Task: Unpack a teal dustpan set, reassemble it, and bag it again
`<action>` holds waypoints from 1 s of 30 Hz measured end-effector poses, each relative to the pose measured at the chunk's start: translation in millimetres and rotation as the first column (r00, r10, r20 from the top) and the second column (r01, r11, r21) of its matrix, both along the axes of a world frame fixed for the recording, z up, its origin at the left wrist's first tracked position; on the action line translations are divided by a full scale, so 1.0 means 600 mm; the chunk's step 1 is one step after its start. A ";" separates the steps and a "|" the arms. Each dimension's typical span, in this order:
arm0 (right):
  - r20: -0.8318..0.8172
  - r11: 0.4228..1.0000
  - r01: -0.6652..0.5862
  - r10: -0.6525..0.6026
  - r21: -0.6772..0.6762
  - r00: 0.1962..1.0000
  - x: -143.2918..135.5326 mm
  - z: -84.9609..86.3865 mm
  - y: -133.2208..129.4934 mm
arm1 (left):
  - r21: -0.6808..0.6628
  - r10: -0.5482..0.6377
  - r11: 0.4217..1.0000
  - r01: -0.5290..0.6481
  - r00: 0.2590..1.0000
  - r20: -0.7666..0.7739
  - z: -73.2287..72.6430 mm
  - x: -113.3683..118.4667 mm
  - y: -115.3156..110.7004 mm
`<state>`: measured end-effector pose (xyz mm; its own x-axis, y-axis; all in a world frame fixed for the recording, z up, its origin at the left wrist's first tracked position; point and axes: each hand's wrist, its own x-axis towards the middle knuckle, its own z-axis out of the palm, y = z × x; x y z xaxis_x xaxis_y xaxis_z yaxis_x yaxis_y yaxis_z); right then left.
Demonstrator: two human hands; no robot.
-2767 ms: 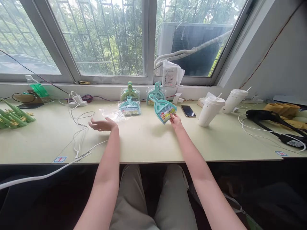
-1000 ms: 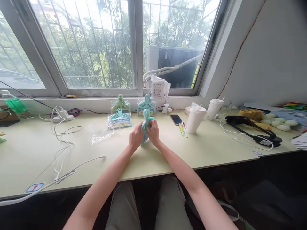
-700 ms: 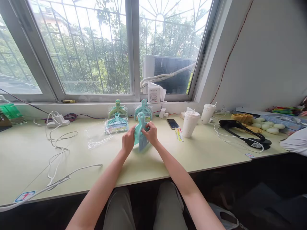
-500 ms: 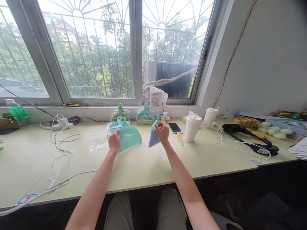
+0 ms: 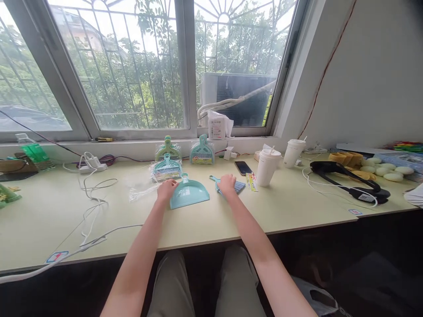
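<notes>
turquoise dustpan [image 5: 191, 196]: lying on the desk [image 5: 198, 229] in the middle of the scene, glossy with pale reflections; rounded at the far side, wide straight lip facing near, short looped handle pointing far
turquoise brush [image 5: 238, 188]: on the right of the dustpan and apart from it, handle slanting to the far left, blue-grey bristles fanned toward the right; its middle is covered by a hand
left hand [image 5: 167, 189]: partly curled, fingertips touching the dustpan's left edge near the handle; whether they pinch it cannot be told
right hand [image 5: 227, 184]: laid over the brush from above, fingers bent and close together; their undersides are hidden, so how firmly they grasp cannot be told
clear plastic wrap [image 5: 142, 192]: crumpled, left of the left hand
wrapped sets [image 5: 167, 169]: turquoise and green, standing beyond the dustpan on the far side
printed card [image 5: 251, 182]: flat, just right of the bristles
phone [image 5: 243, 167]: dark screen up, beyond the card
white cups [image 5: 268, 168]: two, lidded with straws, right of the card, one nearer than the other
</notes>
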<state>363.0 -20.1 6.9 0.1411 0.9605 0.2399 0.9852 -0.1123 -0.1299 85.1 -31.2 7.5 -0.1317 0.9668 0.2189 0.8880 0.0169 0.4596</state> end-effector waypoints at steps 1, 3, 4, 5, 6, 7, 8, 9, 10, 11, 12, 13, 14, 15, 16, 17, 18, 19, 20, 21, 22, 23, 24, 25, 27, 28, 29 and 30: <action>-0.004 1.000 0.000 0.000 0.001 1.000 0.004 -0.002 0.002 | 0.002 -0.003 1.000 0.003 0.999 -0.032 -0.002 0.000 0.001; -0.033 1.000 0.004 -0.004 0.015 0.999 0.016 -0.007 0.008 | 0.014 0.011 1.000 -0.010 0.994 -0.110 -0.006 -0.002 0.003; -0.056 0.999 0.005 -0.003 0.034 0.998 0.024 -0.009 0.011 | 0.024 0.028 0.999 -0.025 0.989 -0.144 -0.008 -0.005 0.003; -0.081 0.998 0.012 -0.007 0.066 0.997 0.032 -0.010 0.015 | 0.034 0.048 0.998 -0.043 0.984 -0.169 -0.009 -0.008 0.003; -0.107 0.994 0.016 -0.004 0.110 0.994 0.040 -0.009 0.019 | 0.043 0.059 0.998 -0.052 0.982 -0.178 -0.009 -0.011 0.002; -0.144 0.987 0.037 -0.015 0.157 0.990 0.047 -0.008 0.022 | 0.042 0.047 0.998 -0.041 0.984 -0.172 -0.009 -0.012 0.001; -0.180 0.980 0.040 -0.005 0.195 0.984 0.051 -0.006 0.024 | 0.038 0.024 0.999 -0.018 0.987 -0.156 -0.008 -0.010 -0.001; -0.216 0.973 0.034 0.017 0.227 0.976 0.053 -0.003 0.025 | 0.014 -0.040 0.999 0.042 0.990 -0.136 -0.007 -0.006 -0.003; -0.241 0.970 0.010 0.051 0.245 0.969 0.050 0.000 0.024 | -0.032 -0.127 0.992 0.124 0.986 -0.106 -0.006 0.003 -0.006; -0.253 0.968 -0.026 0.091 0.249 0.963 0.045 0.002 0.022 | -0.087 -0.228 0.971 0.222 0.971 -0.069 -0.005 0.014 -0.010; -0.245 0.968 -0.080 0.140 0.240 0.959 0.037 0.003 0.020 | -0.128 -0.324 0.939 0.319 0.946 -0.027 -0.004 0.028 -0.015; -0.229 0.966 -0.143 0.192 0.216 0.954 0.027 0.002 0.017 | -0.137 -0.406 0.905 0.402 0.914 0.001 -0.004 0.044 -0.019; -0.210 0.956 -0.222 0.260 0.191 0.942 0.016 0.001 0.015 | -0.107 -0.483 0.870 0.481 0.875 0.000 -0.004 0.059 -0.024; -0.200 0.945 -0.281 0.312 0.171 0.929 0.006 -0.002 0.012 | -0.046 -0.520 0.854 0.518 0.854 -0.022 -0.004 0.073 -0.027; -0.197 0.932 -0.326 0.353 0.156 0.915 -0.003 -0.004 0.010 | 0.048 -0.527 0.847 0.529 0.849 -0.038 -0.006 0.084 -0.028; -0.202 0.923 -0.355 0.381 0.151 0.902 -0.010 -0.007 0.009 | 0.153 -0.514 0.844 0.514 0.857 -0.044 -0.008 0.091 -0.028; -0.215 0.917 -0.370 0.396 0.151 0.893 -0.014 -0.009 0.009 | 0.248 -0.484 0.844 0.476 0.874 -0.031 -0.011 0.094 -0.025; -0.230 0.913 -0.377 0.405 0.156 0.885 -0.016 -0.011 0.009 | 0.315 -0.452 0.846 0.430 0.892 -0.002 -0.015 0.094 -0.021; -0.244 0.909 -0.383 0.413 0.162 0.877 -0.016 -0.011 0.009 | 0.342 -0.424 0.856 0.387 0.905 0.036 -0.020 0.090 -0.015; -0.254 0.905 -0.390 0.422 0.167 0.870 -0.014 -0.011 0.009 | 0.336 -0.404 0.870 0.360 0.912 0.070 -0.025 0.085 -0.009; -0.260 0.901 -0.398 0.431 0.171 0.864 -0.012 -0.010 0.010 | 0.315 -0.399 0.881 0.353 0.912 0.095 -0.030 0.079 -0.004; -0.261 0.897 -0.407 0.440 0.174 0.859 -0.009 -0.008 0.010 | 0.294 -0.410 0.883 0.364 0.906 0.109 -0.034 0.073 0.001; -0.260 0.893 -0.416 0.448 0.172 0.855 -0.007 -0.007 0.010 | 0.287 -0.433 0.876 0.387 0.894 0.115 -0.039 0.068 0.004; -0.260 0.890 -0.424 0.454 0.165 0.852 -0.004 -0.005 0.010 | 0.293 -0.461 0.862 0.414 0.880 0.113 -0.042 0.064 0.005; -0.261 0.888 -0.437 0.460 0.144 0.849 0.003 -0.001 0.010 | 0.323 -0.518 0.825 0.463 0.850 0.103 -0.046 0.063 0.004; -0.259 0.888 -0.440 0.460 0.135 0.849 0.006 -0.001 0.011 | 0.334 -0.539 0.811 0.481 0.836 0.102 -0.047 0.065 0.003; -0.254 0.887 -0.442 0.461 0.132 0.850 0.009 0.000 0.012 | 0.339 -0.557 0.799 0.497 0.823 0.108 -0.048 0.068 0.002; -0.245 0.885 -0.445 0.465 0.135 0.851 0.013 0.000 0.013 | 0.343 -0.575 0.789 0.510 0.809 0.120 -0.049 0.072 0.002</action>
<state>370.7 -12.2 6.7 -0.2403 0.9145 0.3255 0.8515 0.3596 -0.3817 128.5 -30.3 -21.7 0.3230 0.7911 0.5194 0.5932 -0.5969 0.5403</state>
